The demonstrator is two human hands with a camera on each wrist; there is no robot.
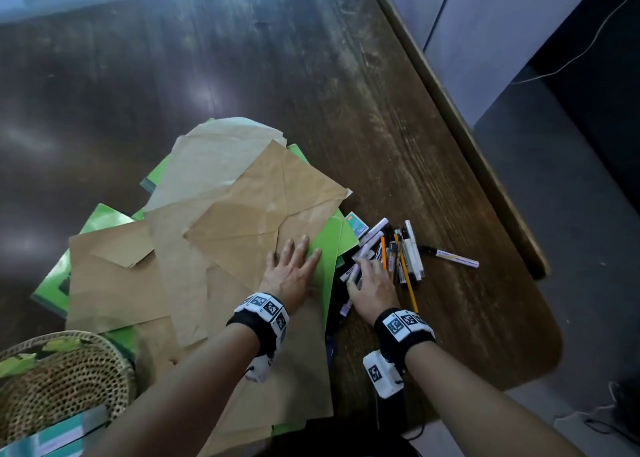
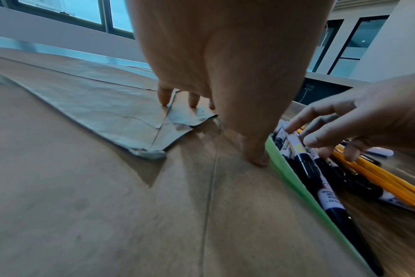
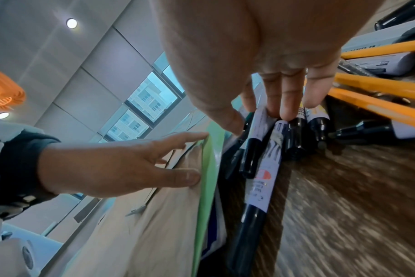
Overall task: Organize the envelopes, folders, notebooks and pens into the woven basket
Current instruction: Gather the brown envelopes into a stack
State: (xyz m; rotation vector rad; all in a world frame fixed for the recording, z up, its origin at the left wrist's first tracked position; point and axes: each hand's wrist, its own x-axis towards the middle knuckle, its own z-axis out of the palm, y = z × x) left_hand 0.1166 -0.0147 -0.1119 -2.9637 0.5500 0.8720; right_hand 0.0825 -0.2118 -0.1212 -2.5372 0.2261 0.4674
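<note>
Both wrists sit closest, my left hand (image 1: 294, 269) pressing flat, fingers straight, on creased brown paper envelopes (image 1: 242, 214) over glossy green folders (image 1: 329, 245). My right hand (image 1: 372, 285) reaches with loosely spread fingers onto smooth cylindrical markers (image 1: 367, 249) and yellow pencils (image 1: 408, 280), gripping nothing yet. Nearly everything lies on the worn wooden tabletop (image 1: 381, 110); the round woven basket (image 1: 65, 370) holds little, so most sorting remains.

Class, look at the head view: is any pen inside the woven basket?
No: the pens lie on the table, far from the woven basket.
</note>
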